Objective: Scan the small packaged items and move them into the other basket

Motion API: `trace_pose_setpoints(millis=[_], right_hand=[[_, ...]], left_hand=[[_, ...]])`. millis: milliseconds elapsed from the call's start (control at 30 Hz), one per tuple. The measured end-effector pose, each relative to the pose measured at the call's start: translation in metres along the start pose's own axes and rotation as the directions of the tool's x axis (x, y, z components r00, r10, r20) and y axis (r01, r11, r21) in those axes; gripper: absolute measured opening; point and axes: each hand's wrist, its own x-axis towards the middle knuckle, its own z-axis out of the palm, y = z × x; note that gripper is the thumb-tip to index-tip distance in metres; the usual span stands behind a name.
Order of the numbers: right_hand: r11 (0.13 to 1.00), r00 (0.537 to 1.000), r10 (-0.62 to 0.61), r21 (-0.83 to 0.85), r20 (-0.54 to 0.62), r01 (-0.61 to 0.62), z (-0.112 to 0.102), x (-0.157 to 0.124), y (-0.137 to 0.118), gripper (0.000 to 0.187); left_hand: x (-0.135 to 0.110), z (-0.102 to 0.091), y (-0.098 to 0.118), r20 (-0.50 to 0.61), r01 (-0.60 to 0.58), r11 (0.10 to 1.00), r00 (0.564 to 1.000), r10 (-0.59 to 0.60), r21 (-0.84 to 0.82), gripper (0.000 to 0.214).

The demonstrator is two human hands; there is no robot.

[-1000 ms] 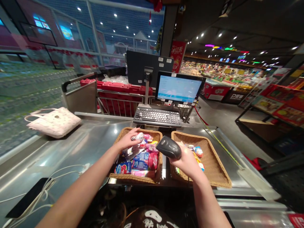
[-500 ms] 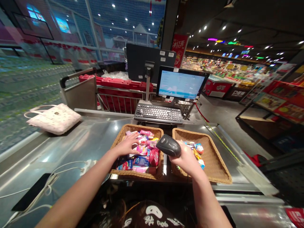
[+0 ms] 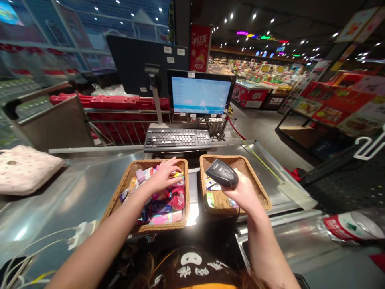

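Note:
My right hand [image 3: 240, 187] is wrapped round a black barcode scanner [image 3: 221, 173], held above the right wicker basket [image 3: 255, 180]. A few small packets [image 3: 210, 199] lie in that basket, partly covered by the scanner and hand. Over the left wicker basket [image 3: 116, 200], my left hand [image 3: 164, 175] has its fingers spread, with nothing visible in its grasp. Beneath it the basket is heaped with small, colourful packaged goods, among them a round red container [image 3: 178, 198] and a pink packet [image 3: 166, 218]. My left forearm hides part of the pile.
Behind the baskets stand a black keyboard [image 3: 177, 138] and a lit monitor [image 3: 201, 94]. A pale handbag [image 3: 28, 168] lies on the metal counter [image 3: 81, 180] at left, near white cables [image 3: 45, 243]. A bottle with a red label [image 3: 350, 226] lies at right.
My view has swung right. The left hand has shifted toward the far right part of its basket. The right hand, still gripping the scanner, has moved further over the right basket.

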Motion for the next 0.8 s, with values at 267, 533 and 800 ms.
trace_pose_setpoints(millis=[267, 533, 800], right_hand=[[0.998, 0.99, 0.068, -0.006, -0.124, -0.07, -0.044, -0.007, 0.046, 0.016], [0.991, 0.978, 0.117, -0.039, -0.174, -0.126, -0.075, -0.008, 0.086, 0.014], [0.987, 0.968, 0.158, 0.0, -0.195, -0.161, -0.086, -0.007, 0.119, 0.013]], left_hand=[[0.092, 0.051, 0.052, 0.132, -0.185, 0.981, 0.972, 0.192, -0.067, 0.03], [0.155, 0.135, 0.106, 0.383, -0.396, 0.917, 0.84, 0.384, -0.051, 0.062], [0.169, 0.208, 0.139, 0.585, -0.574, 0.819, 0.665, 0.465, 0.001, 0.07]])
